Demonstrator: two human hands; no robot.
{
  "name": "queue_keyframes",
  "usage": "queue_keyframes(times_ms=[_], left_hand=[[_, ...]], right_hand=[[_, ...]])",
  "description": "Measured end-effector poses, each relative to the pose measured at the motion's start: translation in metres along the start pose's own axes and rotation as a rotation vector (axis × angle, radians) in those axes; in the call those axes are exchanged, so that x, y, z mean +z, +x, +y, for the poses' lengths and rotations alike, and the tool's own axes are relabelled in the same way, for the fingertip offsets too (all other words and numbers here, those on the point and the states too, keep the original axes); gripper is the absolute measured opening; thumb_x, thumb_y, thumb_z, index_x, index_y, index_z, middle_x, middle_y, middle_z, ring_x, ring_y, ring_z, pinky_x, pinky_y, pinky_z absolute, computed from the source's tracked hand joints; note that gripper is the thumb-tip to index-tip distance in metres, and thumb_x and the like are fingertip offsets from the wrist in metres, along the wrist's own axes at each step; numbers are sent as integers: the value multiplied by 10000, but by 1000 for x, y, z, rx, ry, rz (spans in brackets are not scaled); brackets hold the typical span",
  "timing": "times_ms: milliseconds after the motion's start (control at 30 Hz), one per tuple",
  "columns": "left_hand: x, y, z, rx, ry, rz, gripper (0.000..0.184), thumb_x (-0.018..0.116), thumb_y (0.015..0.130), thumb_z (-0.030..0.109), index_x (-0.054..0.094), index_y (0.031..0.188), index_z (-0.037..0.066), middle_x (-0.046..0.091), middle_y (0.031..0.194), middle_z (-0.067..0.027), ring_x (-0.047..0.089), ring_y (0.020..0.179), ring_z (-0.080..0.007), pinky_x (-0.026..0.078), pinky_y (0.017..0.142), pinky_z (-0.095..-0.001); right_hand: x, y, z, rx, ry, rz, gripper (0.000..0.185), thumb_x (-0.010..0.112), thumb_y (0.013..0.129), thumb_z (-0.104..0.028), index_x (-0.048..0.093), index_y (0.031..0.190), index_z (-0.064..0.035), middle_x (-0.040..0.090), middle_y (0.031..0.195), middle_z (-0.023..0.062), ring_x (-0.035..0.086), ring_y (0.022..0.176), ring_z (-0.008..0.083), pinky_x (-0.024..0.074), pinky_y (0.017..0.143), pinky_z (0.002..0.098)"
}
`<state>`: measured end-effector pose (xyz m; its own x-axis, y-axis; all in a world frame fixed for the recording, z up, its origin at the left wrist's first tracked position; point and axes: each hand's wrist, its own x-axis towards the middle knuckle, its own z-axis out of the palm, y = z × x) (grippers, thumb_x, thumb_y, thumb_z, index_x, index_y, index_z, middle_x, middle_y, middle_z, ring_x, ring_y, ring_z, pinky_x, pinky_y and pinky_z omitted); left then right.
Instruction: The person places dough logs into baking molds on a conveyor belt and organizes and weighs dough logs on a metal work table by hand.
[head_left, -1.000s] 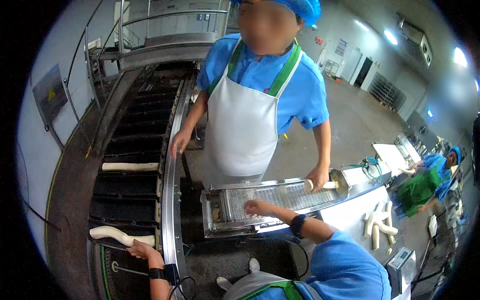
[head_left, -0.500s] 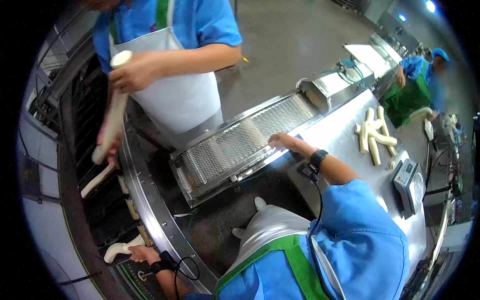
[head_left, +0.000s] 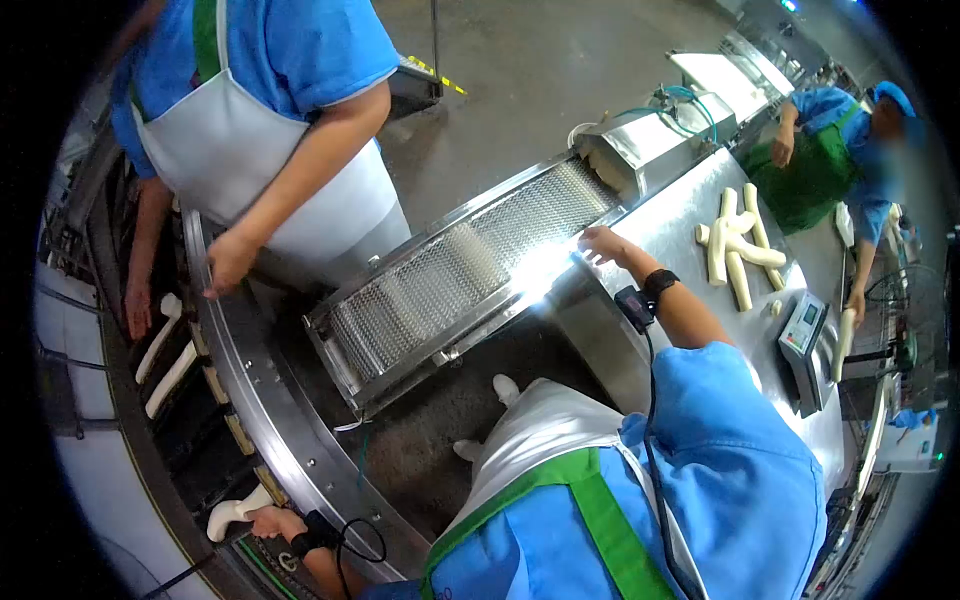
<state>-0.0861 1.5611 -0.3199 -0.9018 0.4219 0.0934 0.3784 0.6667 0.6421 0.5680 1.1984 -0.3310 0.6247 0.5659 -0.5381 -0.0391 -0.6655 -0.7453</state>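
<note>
My left hand (head_left: 275, 522) is closed around the end of a bent, pale dough roll (head_left: 228, 516) on the dark slatted conveyor at lower left. Part of the roll is hidden by the fingers. My right hand (head_left: 604, 244) is at the edge of the steel table (head_left: 660, 240), next to the mesh belt (head_left: 475, 260). Its fingers are loosely bent and apart, with nothing seen in them. Several pale dough rolls (head_left: 738, 250) lie crossed in a pile farther right on that table.
Across the curved steel rail (head_left: 260, 405), a co-worker in a white apron (head_left: 270, 170) reaches over the conveyor, where two more rolls (head_left: 170, 380) lie. A digital scale (head_left: 803, 335) stands on the table. Another co-worker (head_left: 825, 150) at right holds a roll (head_left: 843, 345).
The co-worker across from me has let go of a long roll, now lying on the conveyor. My left hand stays on its roll. The whole view has shifted a little.
</note>
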Motion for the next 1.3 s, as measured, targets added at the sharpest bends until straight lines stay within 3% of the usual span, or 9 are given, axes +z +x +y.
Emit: queue_keyframes(times_ms=[233,333,433,533,767,867,1133,1233,1300], left_hand=[[-13,-12,5,76,-42,75,627,332,771,472,448,816,-142,499,803,-277,506,760,-386,376,669,-461],[-29,-26,22,-145,-46,-209,629,333,777,464,439,811,-155,495,801,-281,505,749,-390,390,631,-457],[57,68,-58,147,-19,106,626,343,780,453,443,791,-165,490,803,-297,506,750,-398,399,610,-456],[95,117,-82,246,342,494,590,354,757,534,486,722,-40,507,650,-112,490,512,-235,407,494,-363],[40,55,-46,88,63,111,618,310,746,568,474,630,-16,501,654,-151,485,493,-265,391,426,-395],[68,92,-65,248,224,552,554,301,767,532,448,529,54,498,641,-133,480,472,-236,365,384,-347],[12,-32,-13,654,-2,198,532,306,769,516,448,553,52,499,654,-133,480,486,-237,366,399,-347],[4,-53,-1,775,-30,109,524,307,770,510,448,561,51,499,659,-133,480,492,-237,366,405,-346],[4,-62,8,822,-52,61,518,308,770,506,448,567,50,499,662,-134,480,495,-238,367,409,-346]], right_hand=[[-28,13,10,93,9,29,235,505,709,-238,529,853,-54,524,744,20,502,624,119,409,491,243],[-32,18,6,104,-58,79,227,505,706,-250,542,835,-67,527,744,14,493,629,124,409,501,261],[-37,28,13,126,-80,104,212,501,706,-253,557,783,-64,524,671,16,479,614,127,403,485,274],[-36,34,8,113,-130,178,219,506,708,-253,553,761,-46,520,655,29,475,571,133,399,451,266],[-48,85,32,71,-267,261,271,554,699,-284,511,711,-17,475,582,54,455,474,153,382,396,273],[-50,98,36,-47,10,332,422,570,691,-353,486,902,2,481,696,75,473,606,173,398,511,316],[-12,116,-59,500,80,1000,758,614,618,-321,212,1108,93,271,1142,207,327,1064,315,351,830,371],[-10,152,-20,348,-216,1137,496,582,615,-177,384,995,73,408,997,190,409,939,347,398,736,398],[-6,96,-49,19,596,824,250,536,647,-75,479,859,43,517,845,177,521,723,244,419,563,324]])
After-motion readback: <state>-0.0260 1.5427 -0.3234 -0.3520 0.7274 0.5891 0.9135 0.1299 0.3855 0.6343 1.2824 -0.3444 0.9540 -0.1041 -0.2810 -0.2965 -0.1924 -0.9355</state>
